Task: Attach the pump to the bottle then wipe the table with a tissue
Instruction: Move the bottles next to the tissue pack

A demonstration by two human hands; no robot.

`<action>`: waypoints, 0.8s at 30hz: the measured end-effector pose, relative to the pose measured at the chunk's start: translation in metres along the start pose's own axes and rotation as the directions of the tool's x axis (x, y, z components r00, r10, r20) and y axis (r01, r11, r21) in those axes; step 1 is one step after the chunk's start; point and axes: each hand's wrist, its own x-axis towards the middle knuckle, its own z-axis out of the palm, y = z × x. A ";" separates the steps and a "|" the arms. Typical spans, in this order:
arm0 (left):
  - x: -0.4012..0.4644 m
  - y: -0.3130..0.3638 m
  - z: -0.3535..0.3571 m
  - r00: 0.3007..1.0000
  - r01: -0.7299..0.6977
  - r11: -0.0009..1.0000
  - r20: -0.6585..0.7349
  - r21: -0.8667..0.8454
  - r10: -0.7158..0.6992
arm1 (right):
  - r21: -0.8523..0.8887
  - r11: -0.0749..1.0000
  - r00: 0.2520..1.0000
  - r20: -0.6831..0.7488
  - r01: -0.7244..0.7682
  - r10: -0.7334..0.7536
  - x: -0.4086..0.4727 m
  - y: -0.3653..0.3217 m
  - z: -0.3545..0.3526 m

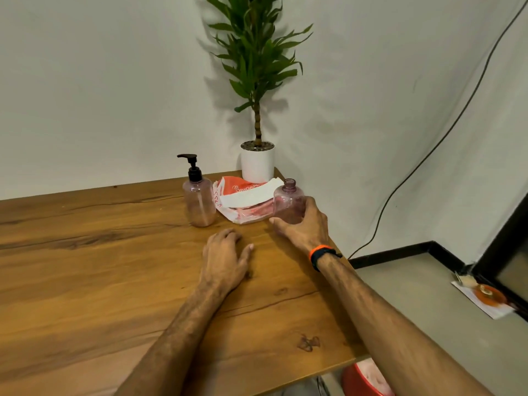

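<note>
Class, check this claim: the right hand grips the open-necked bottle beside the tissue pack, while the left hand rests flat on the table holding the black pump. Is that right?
Not quite. The head view shows the left hand flat on the table but empty; the black pump is on the other bottle. The right hand does grip the open-necked bottle beside the tissue pack.

Right hand [304, 224] wrapped around open pink bottle [288, 201], upright, no pump, near table's [85, 252] right edge. Left hand [225, 258] flat on table, palm down, empty. Second bottle [199, 201] with black pump [192, 165] stands behind it. Tissue pack [243, 200] between the bottles, in front of potted plant [257, 164].
</note>
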 end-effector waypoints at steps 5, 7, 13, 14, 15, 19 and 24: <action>0.000 0.000 -0.001 1.000 0.003 1.000 0.015 -0.002 -0.003 | 0.024 1.000 1.000 0.006 -0.014 0.013 -0.003 0.001 -0.001; 0.000 0.001 -0.003 1.000 -0.003 1.000 0.021 -0.004 0.003 | 0.051 0.999 1.000 0.002 -0.011 0.011 -0.006 -0.002 -0.005; -0.003 0.000 -0.013 1.000 -0.003 0.999 0.011 -0.047 0.003 | 0.005 0.991 0.973 -0.192 0.132 -0.129 -0.017 -0.020 -0.017; -0.004 -0.002 -0.016 1.000 0.000 0.998 0.003 -0.056 0.000 | -0.032 0.984 0.956 -0.235 0.175 -0.178 -0.019 -0.025 -0.019; -0.005 -0.003 -0.018 1.000 0.002 0.998 -0.004 -0.060 -0.003 | -0.065 0.973 0.935 -0.271 0.220 -0.230 -0.022 -0.030 -0.020; -0.008 -0.016 -0.037 0.999 0.014 0.999 -0.037 -0.051 -0.016 | -0.125 0.920 0.866 -0.310 0.371 -0.392 -0.032 -0.057 -0.012; -0.015 -0.049 -0.067 0.994 0.056 0.998 -0.096 -0.027 -0.058 | -0.110 0.887 0.873 -0.162 0.448 -0.461 -0.037 -0.079 0.035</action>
